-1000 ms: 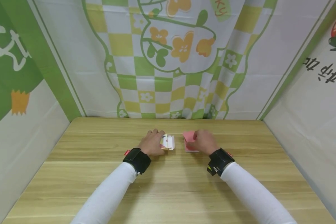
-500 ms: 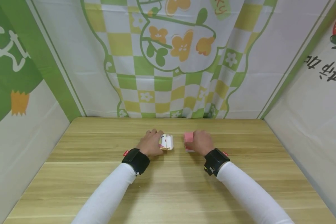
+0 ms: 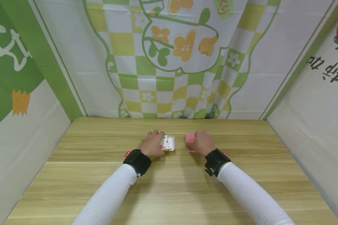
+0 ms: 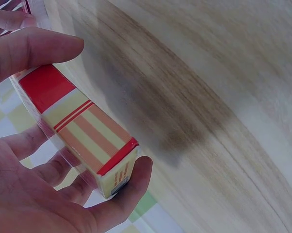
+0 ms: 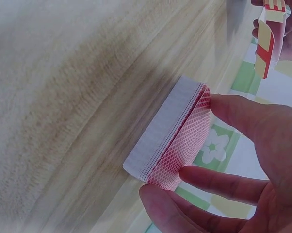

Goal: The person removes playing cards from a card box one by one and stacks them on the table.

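My left hand (image 3: 152, 144) grips a playing-card box (image 3: 168, 143) on the table, its flap end turned toward the middle. In the left wrist view, the thumb lies over one end of the box (image 4: 78, 121) and a fingertip at the other; its side shows red and striped bands. To the right, my right hand (image 3: 203, 143) holds a deck of playing cards (image 3: 190, 137) with red patterned backs upward. The right wrist view shows fingertips at opposite ends of the deck (image 5: 177, 133), with another finger touching the top. The palm side of each hand is hidden in the head view.
The wooden table (image 3: 169, 193) runs up to a checkered curtain (image 3: 169, 84) at the back. Printed cloth walls stand on the left (image 3: 22, 150) and right (image 3: 312, 131). A short gap of table separates the box from the deck.
A second ago the top cards were lifted and bent under my right hand; now the deck lies even. My right hand has shifted slightly left. The left hand stays with the box.
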Available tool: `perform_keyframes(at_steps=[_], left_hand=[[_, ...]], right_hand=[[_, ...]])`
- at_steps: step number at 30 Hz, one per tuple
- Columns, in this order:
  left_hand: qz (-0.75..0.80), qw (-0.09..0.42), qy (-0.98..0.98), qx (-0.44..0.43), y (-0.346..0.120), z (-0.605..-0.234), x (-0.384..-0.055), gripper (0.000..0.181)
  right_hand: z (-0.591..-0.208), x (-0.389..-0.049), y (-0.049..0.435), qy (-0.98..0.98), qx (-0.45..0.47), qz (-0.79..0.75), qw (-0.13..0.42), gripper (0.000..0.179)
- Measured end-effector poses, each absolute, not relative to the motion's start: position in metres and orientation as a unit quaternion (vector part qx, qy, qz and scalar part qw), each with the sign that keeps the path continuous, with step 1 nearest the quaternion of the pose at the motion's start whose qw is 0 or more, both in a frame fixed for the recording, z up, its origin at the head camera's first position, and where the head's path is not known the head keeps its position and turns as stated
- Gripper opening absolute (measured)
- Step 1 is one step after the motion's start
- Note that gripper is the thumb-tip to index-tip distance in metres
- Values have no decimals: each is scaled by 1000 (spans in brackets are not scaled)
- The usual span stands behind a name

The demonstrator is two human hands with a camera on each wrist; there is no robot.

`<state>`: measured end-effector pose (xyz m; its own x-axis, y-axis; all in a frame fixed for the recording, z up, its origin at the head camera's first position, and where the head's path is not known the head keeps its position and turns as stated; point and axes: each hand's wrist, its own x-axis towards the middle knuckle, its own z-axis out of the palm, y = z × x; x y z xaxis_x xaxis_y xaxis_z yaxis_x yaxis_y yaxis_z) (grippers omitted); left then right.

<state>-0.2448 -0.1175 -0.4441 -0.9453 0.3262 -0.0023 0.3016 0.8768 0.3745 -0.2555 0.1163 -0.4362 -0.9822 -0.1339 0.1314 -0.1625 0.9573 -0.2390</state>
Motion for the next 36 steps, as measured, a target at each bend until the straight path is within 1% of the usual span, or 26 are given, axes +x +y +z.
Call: perform_keyframes(at_steps=[16,23,36], left_hand=[[182,29,970,161,-117,-444,-244,75],[187,28,968,166,-115,-439,-241,73],[182,32,969,165,-114,-438,-240,73]], right_hand=[[-438,-256,116,-988,68,123,59,43],[-436,-253,115,-988,73,126,59,50],[-436,-253,117,-988,66,129,55,51]])
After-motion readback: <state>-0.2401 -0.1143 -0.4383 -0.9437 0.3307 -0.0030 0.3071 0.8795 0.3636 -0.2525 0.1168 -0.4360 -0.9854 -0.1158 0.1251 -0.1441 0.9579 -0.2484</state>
